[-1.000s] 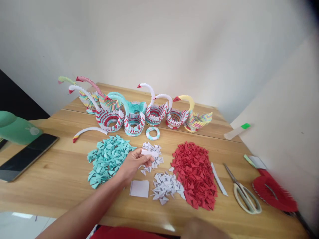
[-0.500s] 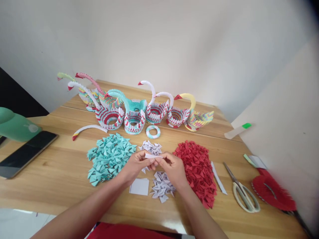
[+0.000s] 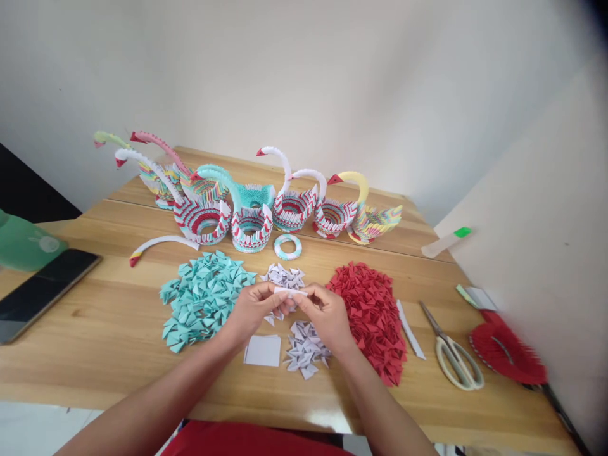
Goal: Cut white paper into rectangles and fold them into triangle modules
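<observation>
A small folded strip of white paper [image 3: 291, 292] is pinched between both hands. My left hand [image 3: 254, 309] grips its left end and my right hand [image 3: 327, 311] its right end, fingers closed. Beneath and behind them lies a pile of white folded pieces [image 3: 284, 276]; another white pile [image 3: 306, 348] is nearer the front edge. Flat white paper sheets [image 3: 262, 351] rest below my left hand. Teal folded pieces [image 3: 204, 297] spread to the left, red ones [image 3: 370, 320] to the right.
Several paper swans [image 3: 251, 229] stand at the back, with a paper ring [image 3: 287, 247] before them. A phone [image 3: 47, 291] and green bottle [image 3: 31, 240] are left. Scissors [image 3: 453, 354], a glue tube [image 3: 446, 242] and a red object [image 3: 508, 354] are right.
The view has shifted slightly, so the tabletop things appear a little further left and higher. Both hands still hold the white paper at nearly the same place.
</observation>
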`<state>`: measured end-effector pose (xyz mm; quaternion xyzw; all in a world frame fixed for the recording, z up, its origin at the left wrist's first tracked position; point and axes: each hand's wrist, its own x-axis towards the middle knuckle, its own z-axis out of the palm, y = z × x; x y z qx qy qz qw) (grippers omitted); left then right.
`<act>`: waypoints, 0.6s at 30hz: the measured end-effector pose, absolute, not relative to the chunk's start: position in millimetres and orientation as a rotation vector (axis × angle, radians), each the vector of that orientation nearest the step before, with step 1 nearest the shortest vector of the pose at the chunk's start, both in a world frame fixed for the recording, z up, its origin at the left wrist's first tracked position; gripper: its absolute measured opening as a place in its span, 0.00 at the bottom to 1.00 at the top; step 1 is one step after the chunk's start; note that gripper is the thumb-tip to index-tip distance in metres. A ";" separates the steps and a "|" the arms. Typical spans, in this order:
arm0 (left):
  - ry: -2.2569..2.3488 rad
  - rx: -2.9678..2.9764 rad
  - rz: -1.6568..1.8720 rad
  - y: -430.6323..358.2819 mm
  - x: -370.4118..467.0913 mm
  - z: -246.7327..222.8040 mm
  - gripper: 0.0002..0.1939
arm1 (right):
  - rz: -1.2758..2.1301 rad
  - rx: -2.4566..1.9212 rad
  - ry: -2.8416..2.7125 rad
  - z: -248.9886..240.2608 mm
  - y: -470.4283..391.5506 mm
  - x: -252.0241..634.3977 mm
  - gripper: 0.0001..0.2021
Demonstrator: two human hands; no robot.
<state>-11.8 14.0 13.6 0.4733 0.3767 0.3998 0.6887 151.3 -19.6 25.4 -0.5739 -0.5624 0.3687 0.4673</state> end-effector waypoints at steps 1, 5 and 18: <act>0.845 1.061 0.893 14.1 -11.7 13.5 0.13 | 0.910 -1.405 -1.377 25.1 -19.5 151.4 0.08; 0.853 1.063 0.896 14.3 -11.5 13.6 0.12 | 0.922 -1.406 -1.366 24.7 -19.1 151.3 0.08; 0.849 1.065 0.869 14.0 -9.1 13.4 0.15 | 0.946 -1.382 -1.350 25.0 -19.2 149.1 0.10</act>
